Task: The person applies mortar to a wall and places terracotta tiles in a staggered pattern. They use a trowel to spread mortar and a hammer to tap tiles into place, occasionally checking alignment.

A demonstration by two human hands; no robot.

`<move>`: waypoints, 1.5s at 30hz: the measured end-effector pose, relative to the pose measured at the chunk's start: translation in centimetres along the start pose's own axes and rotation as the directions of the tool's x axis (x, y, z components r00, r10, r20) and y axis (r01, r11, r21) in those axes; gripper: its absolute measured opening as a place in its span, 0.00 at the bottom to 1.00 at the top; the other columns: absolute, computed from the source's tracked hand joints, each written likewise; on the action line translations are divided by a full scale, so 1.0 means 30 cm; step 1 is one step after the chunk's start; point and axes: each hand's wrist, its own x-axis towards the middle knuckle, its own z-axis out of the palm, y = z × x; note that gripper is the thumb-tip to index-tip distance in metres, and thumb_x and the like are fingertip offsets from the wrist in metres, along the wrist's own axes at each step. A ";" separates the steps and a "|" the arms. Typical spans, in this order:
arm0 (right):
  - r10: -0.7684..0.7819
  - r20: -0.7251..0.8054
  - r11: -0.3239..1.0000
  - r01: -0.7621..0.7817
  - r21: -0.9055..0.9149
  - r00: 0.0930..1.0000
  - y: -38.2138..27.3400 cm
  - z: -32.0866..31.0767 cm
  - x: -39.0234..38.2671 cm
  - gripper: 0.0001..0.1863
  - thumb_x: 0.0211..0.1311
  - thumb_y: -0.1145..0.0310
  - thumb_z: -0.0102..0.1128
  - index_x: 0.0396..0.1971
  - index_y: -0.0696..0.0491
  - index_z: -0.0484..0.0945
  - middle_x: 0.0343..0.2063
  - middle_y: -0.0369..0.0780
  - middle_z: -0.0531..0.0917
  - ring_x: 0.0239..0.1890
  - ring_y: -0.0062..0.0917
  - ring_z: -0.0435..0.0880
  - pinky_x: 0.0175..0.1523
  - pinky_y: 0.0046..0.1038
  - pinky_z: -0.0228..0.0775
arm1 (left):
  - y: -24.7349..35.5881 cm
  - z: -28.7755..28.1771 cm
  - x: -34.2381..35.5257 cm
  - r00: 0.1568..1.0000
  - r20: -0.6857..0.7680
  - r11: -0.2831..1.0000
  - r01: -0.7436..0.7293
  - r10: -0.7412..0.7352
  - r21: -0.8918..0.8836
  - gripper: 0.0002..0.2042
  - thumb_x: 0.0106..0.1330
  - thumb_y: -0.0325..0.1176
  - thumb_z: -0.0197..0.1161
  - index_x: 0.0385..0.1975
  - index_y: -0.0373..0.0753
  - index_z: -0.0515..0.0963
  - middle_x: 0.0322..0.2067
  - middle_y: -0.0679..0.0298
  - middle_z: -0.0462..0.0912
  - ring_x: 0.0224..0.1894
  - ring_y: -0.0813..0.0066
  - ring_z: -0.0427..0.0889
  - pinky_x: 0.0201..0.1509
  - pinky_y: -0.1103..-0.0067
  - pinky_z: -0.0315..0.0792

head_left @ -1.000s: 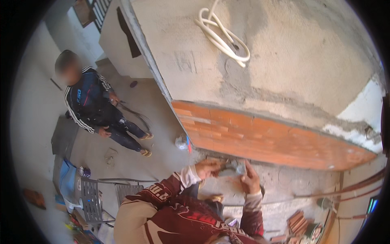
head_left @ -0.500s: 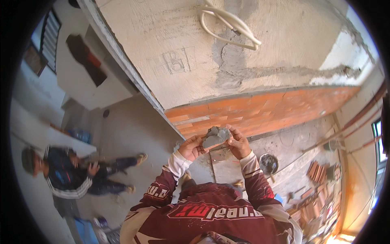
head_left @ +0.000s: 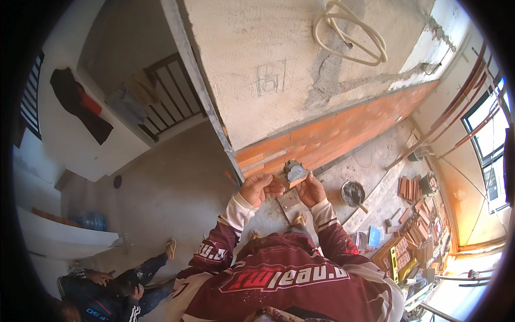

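Dark blue cloth clothes the co-worker [head_left: 91,298] at our lower left, well apart from the work. Moving right, we come to our left hand [head_left: 260,189], its fingers bent and its thumb laid toward them, just beside the near end of a small orange tile [head_left: 296,183]. We cannot tell whether those fingertips touch it or press on anything else.

The tile is between our two hands, in front of the brick-faced wall [head_left: 348,129], with a lumpy grey layer of mortar [head_left: 296,172] on its upper face. We judge the tile light, stiff and brittle, likely to chip at a corner if squeezed hard; the mortar looks wet, soft and slippery, and could smear or slide off if tilted. We would take hold by the bare ends and edges, thumbs clear of the grey.

Our right hand [head_left: 312,190] pinches the tile's right end between thumb and fingers. Farther right we see a round bucket [head_left: 341,190] of grey mix, then stacked tiles [head_left: 409,188] on the floor.
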 end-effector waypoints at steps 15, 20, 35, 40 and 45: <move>0.010 0.137 0.978 0.019 -0.210 0.990 -0.136 0.187 0.055 0.37 0.50 0.56 0.69 0.57 0.57 0.65 0.51 0.43 0.76 0.54 0.34 0.76 0.60 0.39 0.66 | -0.072 0.038 -0.036 0.975 0.050 0.970 -0.208 0.216 -0.129 0.26 0.67 0.44 0.56 0.57 0.29 0.66 0.48 0.51 0.78 0.48 0.59 0.80 0.48 0.66 0.76; -0.283 0.021 0.890 0.271 -0.367 0.959 -0.196 0.185 0.044 0.31 0.49 0.68 0.70 0.54 0.58 0.67 0.45 0.39 0.78 0.50 0.26 0.77 0.57 0.31 0.69 | -0.003 0.163 0.072 0.921 0.122 0.913 -0.384 0.369 0.137 0.29 0.61 0.33 0.65 0.61 0.33 0.62 0.58 0.55 0.70 0.59 0.62 0.71 0.60 0.65 0.70; -0.562 0.050 0.705 0.509 -0.493 0.826 -0.198 0.239 0.005 0.36 0.49 0.80 0.70 0.59 0.60 0.62 0.45 0.39 0.75 0.45 0.23 0.77 0.52 0.27 0.73 | 0.020 0.052 0.252 0.960 0.267 0.995 -0.065 0.082 -0.073 0.31 0.60 0.35 0.62 0.65 0.43 0.59 0.62 0.55 0.66 0.65 0.63 0.64 0.63 0.62 0.66; -0.502 -0.054 0.785 0.428 -0.447 0.863 -0.157 0.115 0.041 0.32 0.54 0.78 0.65 0.59 0.59 0.64 0.50 0.40 0.75 0.48 0.24 0.77 0.56 0.29 0.71 | -0.007 -0.001 0.250 0.999 0.042 0.998 -0.037 0.035 0.060 0.30 0.61 0.31 0.61 0.64 0.43 0.61 0.56 0.59 0.72 0.58 0.67 0.72 0.58 0.66 0.71; -0.268 -0.159 0.957 0.244 -0.156 0.950 -0.062 0.013 0.060 0.29 0.58 0.75 0.59 0.60 0.57 0.63 0.49 0.39 0.76 0.49 0.25 0.78 0.57 0.31 0.71 | -0.057 0.017 0.178 0.968 -0.190 0.974 -0.125 0.162 0.191 0.25 0.60 0.29 0.63 0.59 0.43 0.67 0.51 0.59 0.74 0.51 0.71 0.75 0.53 0.72 0.71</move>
